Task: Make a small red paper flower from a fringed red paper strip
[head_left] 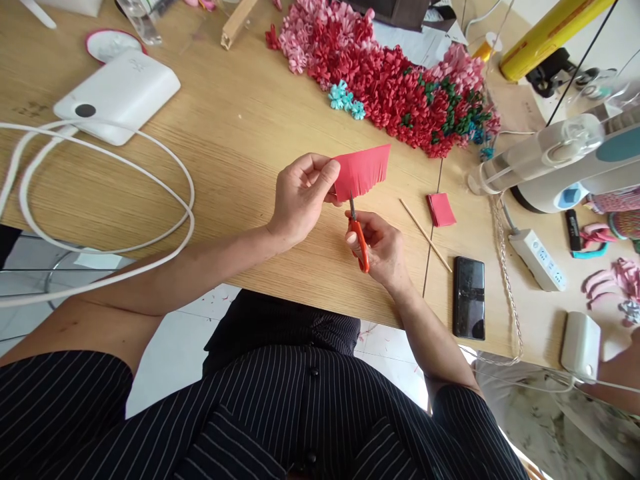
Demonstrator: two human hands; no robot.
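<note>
Between thumb and fingers, my left hand [305, 197] pinches the left end of a red paper strip [363, 168] above the table. A row of narrow slits runs along the strip's lower edge, forming a fringe toward its right end. My right hand [383, 247] grips orange-handled scissors [359, 245], its fingers around the handle loops. The scissor blades point up and meet the strip's lower edge near my left fingertips. To the right, a small stack of red paper pieces [441, 210] lies on the table beside a thin wooden stick [426, 235].
Many red, pink and green paper flowers [385, 87] are heaped at the back. A white power bank [117, 93] with looping cable lies left. On the right are a black phone [469, 297], a power strip [537, 259], a clear bottle [540, 153] and another person's arm [620, 367].
</note>
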